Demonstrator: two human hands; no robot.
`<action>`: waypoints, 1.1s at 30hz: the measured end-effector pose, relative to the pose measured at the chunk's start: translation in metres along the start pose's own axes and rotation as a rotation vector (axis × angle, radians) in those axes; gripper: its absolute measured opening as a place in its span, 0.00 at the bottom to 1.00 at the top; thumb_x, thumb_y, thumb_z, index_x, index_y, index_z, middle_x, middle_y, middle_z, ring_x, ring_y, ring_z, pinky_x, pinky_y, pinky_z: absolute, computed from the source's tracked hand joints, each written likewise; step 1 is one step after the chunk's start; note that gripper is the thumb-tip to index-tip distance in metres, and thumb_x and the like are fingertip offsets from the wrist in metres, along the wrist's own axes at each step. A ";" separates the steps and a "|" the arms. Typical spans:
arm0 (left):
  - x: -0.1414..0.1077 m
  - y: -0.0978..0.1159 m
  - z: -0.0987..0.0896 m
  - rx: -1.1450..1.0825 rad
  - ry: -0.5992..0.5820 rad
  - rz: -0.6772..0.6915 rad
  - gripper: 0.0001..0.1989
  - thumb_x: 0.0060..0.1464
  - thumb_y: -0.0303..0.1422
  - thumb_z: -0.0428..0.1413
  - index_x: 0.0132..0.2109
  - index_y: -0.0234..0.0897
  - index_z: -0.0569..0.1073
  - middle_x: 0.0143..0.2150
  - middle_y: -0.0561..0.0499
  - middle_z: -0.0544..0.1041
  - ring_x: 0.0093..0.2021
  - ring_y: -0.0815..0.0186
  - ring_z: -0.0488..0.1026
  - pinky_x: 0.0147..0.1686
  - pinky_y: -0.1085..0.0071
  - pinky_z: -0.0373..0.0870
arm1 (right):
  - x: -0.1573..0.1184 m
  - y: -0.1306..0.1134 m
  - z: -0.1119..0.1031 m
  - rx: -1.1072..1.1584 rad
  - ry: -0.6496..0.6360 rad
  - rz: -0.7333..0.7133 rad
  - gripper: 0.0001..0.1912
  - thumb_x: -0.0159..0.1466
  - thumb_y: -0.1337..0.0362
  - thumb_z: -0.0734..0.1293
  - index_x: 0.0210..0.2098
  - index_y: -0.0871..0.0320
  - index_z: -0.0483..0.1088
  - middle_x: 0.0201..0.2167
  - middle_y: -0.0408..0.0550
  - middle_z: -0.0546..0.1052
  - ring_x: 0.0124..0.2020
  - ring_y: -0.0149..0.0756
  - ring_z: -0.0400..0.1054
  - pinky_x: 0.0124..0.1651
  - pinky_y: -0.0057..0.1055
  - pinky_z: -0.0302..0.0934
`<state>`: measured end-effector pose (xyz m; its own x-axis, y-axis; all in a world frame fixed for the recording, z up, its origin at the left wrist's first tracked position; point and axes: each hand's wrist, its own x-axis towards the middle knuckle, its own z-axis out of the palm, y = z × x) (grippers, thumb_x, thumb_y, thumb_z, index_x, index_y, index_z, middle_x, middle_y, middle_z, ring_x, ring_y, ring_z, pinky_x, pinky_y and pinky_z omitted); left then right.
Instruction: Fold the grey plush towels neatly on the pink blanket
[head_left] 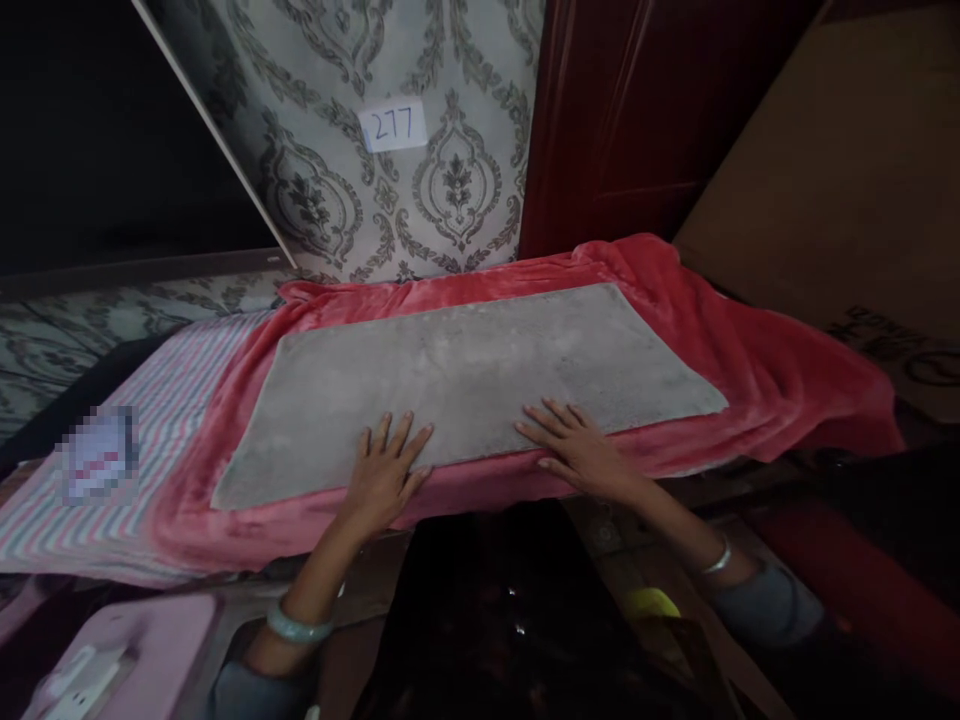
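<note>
The person's left hand [386,470] lies open, palm down, fingers spread over the near edge of a grey cloth [465,370]; the right hand [574,450] rests open the same way, farther right along that edge. Neither grips anything. The cloth lies flat beneath the fingertips and stretches beyond and to both sides of the hands. Around it spreads a red blanket [787,370], its near strip under the palms. Left of the left hand is a striped cloth [180,375]. Past both hands stands a patterned wall [457,180] bearing a card [394,124] marked 277; beyond the right hand, to its right, is a cardboard panel [847,180].
</note>
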<state>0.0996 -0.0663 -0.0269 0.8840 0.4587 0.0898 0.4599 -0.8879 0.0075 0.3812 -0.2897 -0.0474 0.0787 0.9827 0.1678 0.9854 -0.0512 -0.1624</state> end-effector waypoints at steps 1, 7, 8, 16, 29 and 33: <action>0.000 0.001 -0.002 -0.019 0.002 -0.003 0.27 0.66 0.45 0.47 0.69 0.49 0.61 0.73 0.45 0.56 0.73 0.44 0.48 0.66 0.38 0.51 | 0.000 0.003 -0.004 0.041 0.005 0.009 0.27 0.72 0.50 0.54 0.69 0.42 0.58 0.71 0.43 0.58 0.72 0.47 0.47 0.69 0.54 0.47; 0.063 0.036 -0.028 -0.142 0.054 0.090 0.25 0.68 0.41 0.41 0.67 0.40 0.65 0.71 0.41 0.60 0.72 0.53 0.55 0.67 0.46 0.55 | 0.037 0.054 -0.047 0.024 0.223 0.384 0.30 0.73 0.52 0.48 0.70 0.55 0.58 0.69 0.53 0.62 0.71 0.50 0.51 0.67 0.53 0.50; 0.080 0.050 -0.030 -0.146 0.053 0.121 0.26 0.68 0.41 0.42 0.68 0.39 0.64 0.72 0.40 0.59 0.72 0.53 0.54 0.67 0.47 0.54 | 0.043 0.063 -0.050 -0.020 0.224 0.474 0.31 0.73 0.51 0.48 0.71 0.55 0.56 0.70 0.54 0.58 0.71 0.52 0.48 0.67 0.55 0.49; 0.125 0.133 0.008 -0.075 -0.026 0.337 0.29 0.66 0.46 0.46 0.70 0.47 0.59 0.74 0.45 0.53 0.74 0.44 0.46 0.67 0.35 0.45 | 0.026 0.083 -0.021 -0.217 0.045 0.757 0.32 0.72 0.46 0.49 0.71 0.48 0.54 0.73 0.48 0.52 0.72 0.54 0.45 0.67 0.60 0.45; 0.046 0.139 0.029 -0.101 0.148 0.358 0.32 0.62 0.37 0.54 0.70 0.44 0.57 0.74 0.40 0.53 0.74 0.45 0.46 0.67 0.37 0.52 | 0.017 0.082 -0.015 -0.222 0.092 0.767 0.32 0.72 0.48 0.47 0.70 0.49 0.56 0.72 0.50 0.55 0.71 0.56 0.48 0.66 0.62 0.46; 0.025 0.129 0.020 -0.254 0.105 0.378 0.28 0.64 0.38 0.51 0.70 0.43 0.59 0.72 0.41 0.59 0.72 0.53 0.53 0.68 0.47 0.57 | 0.009 0.084 -0.008 -0.185 0.107 0.798 0.32 0.71 0.48 0.47 0.70 0.49 0.57 0.71 0.51 0.57 0.71 0.57 0.49 0.65 0.63 0.48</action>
<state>0.1828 -0.1681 -0.0440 0.9665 0.1074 0.2331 0.0612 -0.9784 0.1973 0.4664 -0.2866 -0.0514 0.7705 0.6162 0.1633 0.6350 -0.7645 -0.1108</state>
